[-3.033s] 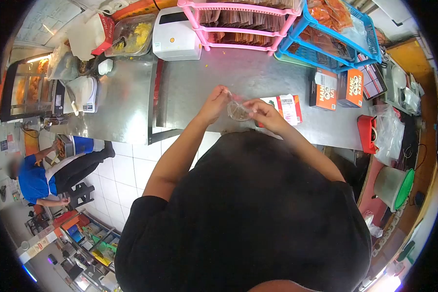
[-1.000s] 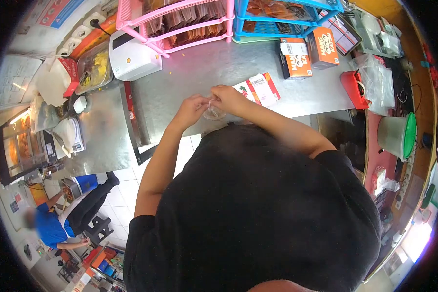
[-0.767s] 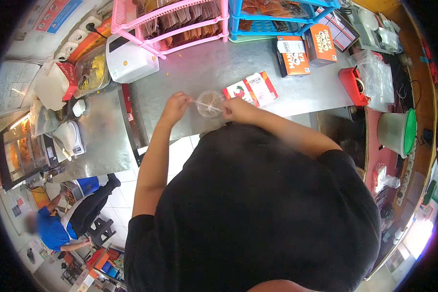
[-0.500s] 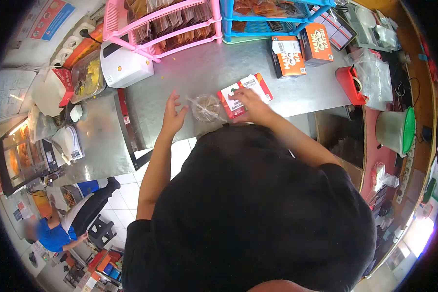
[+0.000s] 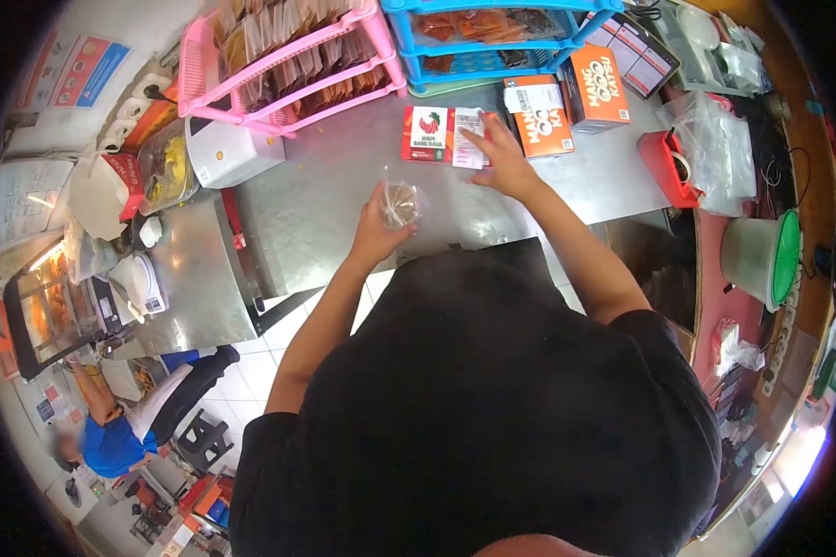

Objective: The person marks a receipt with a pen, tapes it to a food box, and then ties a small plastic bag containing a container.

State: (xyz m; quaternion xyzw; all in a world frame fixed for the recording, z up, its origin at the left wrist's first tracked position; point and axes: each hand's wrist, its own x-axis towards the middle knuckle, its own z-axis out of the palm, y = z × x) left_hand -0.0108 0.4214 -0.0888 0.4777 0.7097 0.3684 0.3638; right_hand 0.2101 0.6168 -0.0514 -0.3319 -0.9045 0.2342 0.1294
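My left hand (image 5: 377, 232) is closed around the side of a clear plastic bag (image 5: 400, 206) with round, brownish contents and a knotted top. What exactly is in the bag cannot be made out. Farther up the steel counter lies a red and white food box (image 5: 428, 136) with a printed label (image 5: 468, 139) on its right part. My right hand (image 5: 505, 165) is beside the box's right end, fingers spread and holding nothing. Its fingertips are close to the label; whether they touch it I cannot tell.
Pink (image 5: 293, 85) and blue (image 5: 492, 65) racks hold packets at the back. Two orange boxes (image 5: 541, 121) stand right of the food box, and a red tape dispenser (image 5: 669, 169) is farther right. A white machine (image 5: 237, 153) sits left. A co-worker in blue (image 5: 116, 446) is at lower left.
The food box has moved away from my body and now lies straighter, near the orange boxes. My left hand has gone from spread beside the bag to gripping it. My right hand moved forward.
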